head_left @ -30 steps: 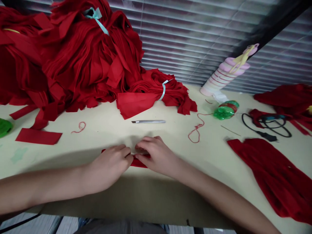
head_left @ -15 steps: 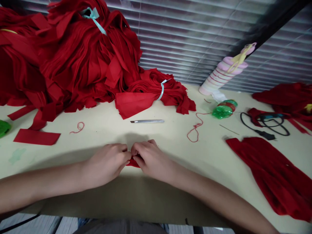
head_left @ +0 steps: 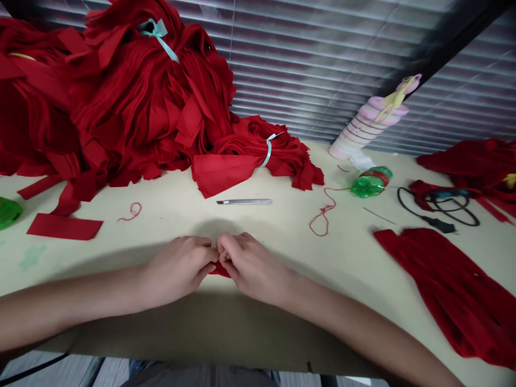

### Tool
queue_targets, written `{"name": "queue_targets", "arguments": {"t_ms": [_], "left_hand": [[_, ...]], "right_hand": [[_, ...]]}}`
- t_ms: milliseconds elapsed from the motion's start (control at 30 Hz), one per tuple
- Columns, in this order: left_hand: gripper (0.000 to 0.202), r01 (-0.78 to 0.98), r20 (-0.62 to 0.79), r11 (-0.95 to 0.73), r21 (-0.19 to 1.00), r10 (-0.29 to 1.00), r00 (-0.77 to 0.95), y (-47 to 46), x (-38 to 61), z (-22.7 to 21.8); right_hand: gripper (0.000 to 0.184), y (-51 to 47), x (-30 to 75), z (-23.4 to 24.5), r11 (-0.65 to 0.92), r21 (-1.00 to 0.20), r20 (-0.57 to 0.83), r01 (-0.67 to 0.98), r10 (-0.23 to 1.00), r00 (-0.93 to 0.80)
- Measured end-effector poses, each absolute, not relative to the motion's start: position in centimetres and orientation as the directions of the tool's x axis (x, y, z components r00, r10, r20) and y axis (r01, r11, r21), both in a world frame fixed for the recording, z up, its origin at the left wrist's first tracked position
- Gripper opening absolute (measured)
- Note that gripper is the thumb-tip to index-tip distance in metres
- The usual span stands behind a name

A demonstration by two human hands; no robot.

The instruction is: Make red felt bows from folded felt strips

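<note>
The work position was a pale cream tabletop (head_left: pixel 278 231). The left grip (head_left: pixel 179 269) and the right grip (head_left: pixel 252 269) stood drawn together near its front edge, with the fingertips meeting at the centre. Both were clenched and curled inward, and they appeared to be pinching a small folded piece of red fabric (head_left: pixel 220 271) between them, though the hands themselves hid the exact finger contact. The piece lay directly beneath the meeting fingertips, with only a short sliver exposed. That sliver ran roughly sideways across the view, but its full long axis could not be confirmed. The right grip was marginally nearer, overlapping the exposed portion, with the left grip just beside it.

Ahead of both grips and well apart from them lay a slim steel craft knife (head_left: pixel 244 201). Beyond it stood a large heap of red fabric strips (head_left: pixel 133 107), bound with pale blue ribbon (head_left: pixel 159 31), and a smaller tied bundle of red fabric (head_left: pixel 258 150). To the right were a loose red thread (head_left: pixel 322 215), a coil of black cable (head_left: pixel 437 212) and a wide red fabric panel (head_left: pixel 451 285).
</note>
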State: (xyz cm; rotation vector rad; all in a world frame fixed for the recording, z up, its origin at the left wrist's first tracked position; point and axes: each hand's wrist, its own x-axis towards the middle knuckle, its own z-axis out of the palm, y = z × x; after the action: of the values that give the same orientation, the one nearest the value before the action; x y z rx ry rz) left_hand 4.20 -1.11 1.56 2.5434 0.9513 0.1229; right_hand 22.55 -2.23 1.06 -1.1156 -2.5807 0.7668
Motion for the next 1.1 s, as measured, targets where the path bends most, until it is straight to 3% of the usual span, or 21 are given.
{"name": "queue_targets", "arguments": {"t_ms": [133, 333, 533, 733, 867, 1100], "left_hand": [[0.02, 0.615, -0.061, -0.675, 0.408, 0.651, 0.756, -1.4, 4.2, 1.4], [0.021, 0.627, -0.053, -0.681, 0.378, 0.661, 0.749, -1.8, 4.1, 1.5], [0.02, 0.593, 0.011, -0.7, 0.397, 0.65, 0.76, -1.4, 4.3, 1.4], [0.018, 0.524, -0.016, -0.731, 0.437, 0.577, 0.817, -0.6, 4.1, 1.4], [0.016, 0.499, -0.042, -0.731, 0.465, 0.545, 0.837, 0.1, 3.8, 1.1], [0.019, 0.507, -0.057, -0.71, 0.488, 0.554, 0.831, -0.3, 3.8, 1.5]], "right_hand": [[0.021, -2.3, 22.6, 1.6, 0.598, -0.515, -0.004, 0.614, 0.715, -0.699], [0.002, -3.2, 22.5, 1.9, 0.655, -0.368, 0.015, 0.66, 0.714, -0.7], [0.007, -4.0, 22.3, 1.1, 0.721, -0.207, 0.037, 0.661, 0.681, -0.731], [0.011, -4.6, 22.1, 0.7, 0.761, -0.088, 0.039, 0.643, 0.648, -0.761], [0.011, -4.5, 22.0, 0.7, 0.732, -0.136, 0.016, 0.668, 0.676, -0.737], [0.013, -3.5, 22.1, 0.1, 0.632, -0.39, 0.058, 0.67, 0.743, -0.667]]}}
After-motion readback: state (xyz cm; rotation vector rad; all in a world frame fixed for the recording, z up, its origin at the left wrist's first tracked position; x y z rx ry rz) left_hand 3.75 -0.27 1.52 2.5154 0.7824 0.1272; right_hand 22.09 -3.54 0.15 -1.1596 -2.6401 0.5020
